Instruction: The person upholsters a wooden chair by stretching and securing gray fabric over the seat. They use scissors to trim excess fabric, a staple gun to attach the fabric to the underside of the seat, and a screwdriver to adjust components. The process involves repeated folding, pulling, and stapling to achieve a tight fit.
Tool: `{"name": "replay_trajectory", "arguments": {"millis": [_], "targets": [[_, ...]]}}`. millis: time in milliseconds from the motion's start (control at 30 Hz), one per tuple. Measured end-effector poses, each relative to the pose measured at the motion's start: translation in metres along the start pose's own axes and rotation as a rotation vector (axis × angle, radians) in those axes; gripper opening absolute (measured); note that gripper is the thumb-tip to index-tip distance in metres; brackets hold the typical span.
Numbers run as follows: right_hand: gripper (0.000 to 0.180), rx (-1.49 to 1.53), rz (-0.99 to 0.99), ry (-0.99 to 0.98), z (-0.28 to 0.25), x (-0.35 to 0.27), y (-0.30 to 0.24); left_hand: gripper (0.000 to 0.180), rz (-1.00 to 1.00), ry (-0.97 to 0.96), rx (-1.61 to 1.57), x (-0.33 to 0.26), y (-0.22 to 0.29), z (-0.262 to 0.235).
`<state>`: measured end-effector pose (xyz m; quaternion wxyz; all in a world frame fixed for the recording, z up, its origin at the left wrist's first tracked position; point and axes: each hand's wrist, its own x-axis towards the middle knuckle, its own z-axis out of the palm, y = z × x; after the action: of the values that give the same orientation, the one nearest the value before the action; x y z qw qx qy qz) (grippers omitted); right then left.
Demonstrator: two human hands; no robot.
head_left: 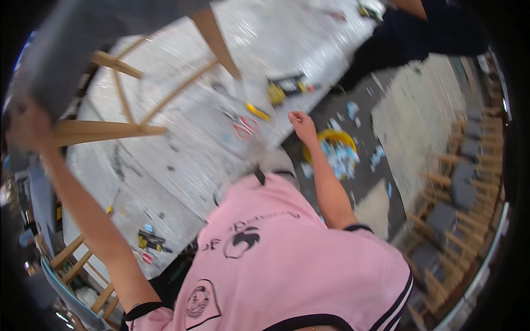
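A chair with grey upholstery [83,41] and tapered wooden legs [110,131] is tilted over the left end of the table, blurred. My left hand [27,124] is at its grey edge beside one leg and seems to grip it; the fingers are smeared by motion. My right hand [304,128] hangs beside the table edge with its fingers curled in, and nothing shows in them. Nearest to it on the table are red-handled scissors [244,128], a yellow-handled cutter [258,112] and a yellow and black power tool [285,88].
Clear plastic film covers the table [193,165]. A second yellow and black tool [150,240] and red-handled scissors [146,257] lie at its near corner. A yellow tub [345,139] of scraps stands on the floor at right. Stacked chairs [464,187] line the right; a person in dark clothing [408,41] is opposite.
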<state>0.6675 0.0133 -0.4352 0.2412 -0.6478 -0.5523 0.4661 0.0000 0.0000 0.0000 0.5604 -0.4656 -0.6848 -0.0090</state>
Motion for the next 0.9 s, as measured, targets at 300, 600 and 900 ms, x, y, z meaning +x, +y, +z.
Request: {"name": "replay_trajectory", "arguments": {"millis": [300, 600, 900], "targets": [[0.067, 0.534, -0.582, -0.127, 0.072, 0.064, -0.331, 0.027, -0.373, 0.166, -0.794, 0.061, 0.057, -0.081], [0.075, 0.314, -0.66, -0.216, 0.069, 0.046, -0.303, 0.023, -0.383, 0.215, -0.848, 0.02, 0.058, -0.105], [0.047, -0.5, -0.38, -0.287, 0.171, 0.051, -0.038, 0.023, -0.421, 0.239, -0.795, 0.022, 0.068, -0.115]]}}
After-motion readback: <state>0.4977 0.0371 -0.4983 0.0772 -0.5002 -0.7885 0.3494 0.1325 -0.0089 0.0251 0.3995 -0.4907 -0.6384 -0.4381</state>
